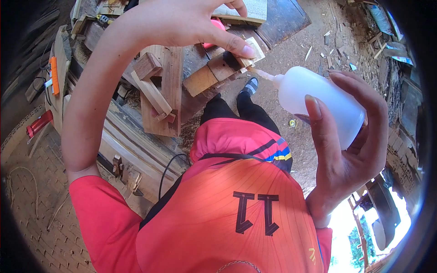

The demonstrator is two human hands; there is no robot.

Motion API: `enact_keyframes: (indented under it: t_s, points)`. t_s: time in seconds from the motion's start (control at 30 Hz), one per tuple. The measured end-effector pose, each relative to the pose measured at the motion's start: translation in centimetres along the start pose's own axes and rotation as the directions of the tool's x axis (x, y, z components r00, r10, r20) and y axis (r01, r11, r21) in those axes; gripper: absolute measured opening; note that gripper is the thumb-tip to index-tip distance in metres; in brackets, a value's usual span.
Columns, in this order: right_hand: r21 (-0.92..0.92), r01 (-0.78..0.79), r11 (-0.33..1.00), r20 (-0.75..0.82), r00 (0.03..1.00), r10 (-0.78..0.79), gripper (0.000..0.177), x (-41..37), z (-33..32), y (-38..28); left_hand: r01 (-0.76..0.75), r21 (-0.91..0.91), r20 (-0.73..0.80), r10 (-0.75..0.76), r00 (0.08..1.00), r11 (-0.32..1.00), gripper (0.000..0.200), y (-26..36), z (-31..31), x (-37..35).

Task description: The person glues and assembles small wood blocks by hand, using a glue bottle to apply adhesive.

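In my right hand [348,152] is a white plastic squeeze bottle [318,98], lying sideways with fingers and thumb wrapped round it. Its narrow nozzle points left, the tip close to a small pale wood piece [257,48]; contact cannot be made out. The thumb of my left hand [191,22] presses on that piece, while its other fingers curl apart above, partly cut off by the frame. Beside the pale piece lies a brown wooden block [201,81] with a dark patch at one end. Any glue is too small to see.
A pinkish-red object [217,25] shows behind my left hand, near a pale board [252,10]. Wood offcuts [152,86] lie on planks at left. An orange tool [55,75] and a red flashlight [40,123] sit farther left. Wood scraps litter the dirt floor [300,68].
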State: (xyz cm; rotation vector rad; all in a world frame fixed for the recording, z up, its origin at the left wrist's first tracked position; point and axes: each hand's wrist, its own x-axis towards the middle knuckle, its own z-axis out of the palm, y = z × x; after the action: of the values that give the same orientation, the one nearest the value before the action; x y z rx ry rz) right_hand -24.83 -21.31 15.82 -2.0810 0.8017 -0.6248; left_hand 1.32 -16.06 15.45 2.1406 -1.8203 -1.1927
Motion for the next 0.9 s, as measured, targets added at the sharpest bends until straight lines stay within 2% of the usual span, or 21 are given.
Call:
enact_keyframes:
  t_s: [0.1,0.23,0.53,0.63,0.73,0.9]
  points:
    - [0.014,-0.053,0.998,0.013,0.998,0.053,0.039,0.1,0.0,-0.7,-0.028,0.013,-0.004,0.028,1.0,1.0,0.095,-1.1,0.6,0.8]
    - [-0.023,-0.025,0.999,0.035,0.999,0.025,0.04,-0.1,-0.5,-0.8,-0.087,0.011,0.023,0.086,0.996,0.996,0.091,-4.8,1.7,3.4]
    - [-0.13,0.168,0.977,0.117,0.981,-0.153,0.049,-0.6,-0.6,-2.2,-0.025,0.034,0.148,0.02,0.989,0.999,0.091,-3.4,0.1,3.1]
    - [-0.173,0.192,0.966,0.121,0.978,-0.172,0.051,-0.6,0.4,-2.6,-0.111,0.036,0.101,0.106,0.989,0.993,0.093,-4.6,1.0,3.6]
    - [-0.22,0.188,0.957,0.103,0.98,-0.169,0.049,-0.3,1.3,-3.1,-0.175,-0.037,0.123,0.178,0.976,0.984,0.092,-4.7,0.1,2.8]
    - [-0.341,0.156,0.927,0.045,0.988,-0.15,0.041,0.4,2.3,-3.9,-0.232,0.042,-0.19,0.236,0.953,0.972,0.082,-5.8,3.3,3.9]
